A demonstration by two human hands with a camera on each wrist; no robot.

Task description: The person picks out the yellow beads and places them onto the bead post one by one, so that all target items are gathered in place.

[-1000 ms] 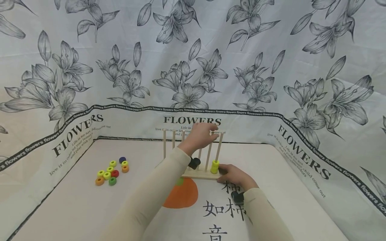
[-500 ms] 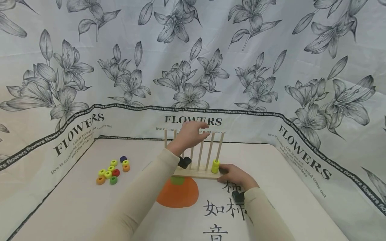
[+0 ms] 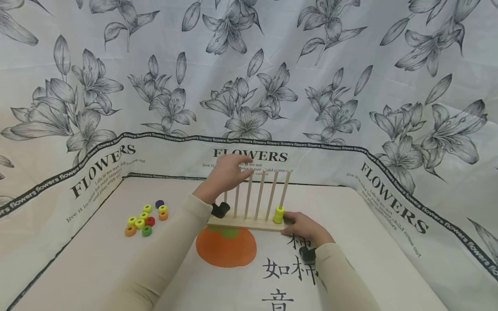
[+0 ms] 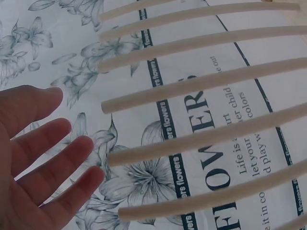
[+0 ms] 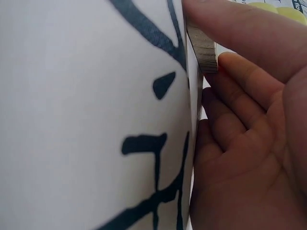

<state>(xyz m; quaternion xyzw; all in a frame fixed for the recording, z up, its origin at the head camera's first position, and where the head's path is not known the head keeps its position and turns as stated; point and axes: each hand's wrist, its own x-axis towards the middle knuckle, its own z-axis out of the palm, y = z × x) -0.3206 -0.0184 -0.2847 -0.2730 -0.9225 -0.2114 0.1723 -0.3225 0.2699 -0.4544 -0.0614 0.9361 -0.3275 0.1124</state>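
Observation:
A wooden rack with a row of upright pegs stands on the table, its flat base (image 3: 249, 223) visible at mid-picture in the head view. Yellow beads (image 3: 278, 214) are stacked at the bottom of its rightmost peg. My right hand (image 3: 305, 226) grips the base's right end; the right wrist view has the thumb on one side of the wooden end (image 5: 205, 55) and fingers on the other. Over the rack's left part hovers my left hand (image 3: 226, 173), holding nothing. In the left wrist view its fingers (image 4: 62, 163) are spread beside the tops of the bare pegs (image 4: 192, 85).
Loose beads in yellow, orange, green, red and dark blue lie in a group on the left of the table, among them a red bead (image 3: 149, 221). A mat with an orange persimmon print (image 3: 226, 248) lies before the rack. Flower-print cloth (image 3: 330, 108) hangs behind.
My left hand has moved left along the peg tops, from near the right pegs to the left ones, uncovering more of the rack. The right hand stays at the base's end.

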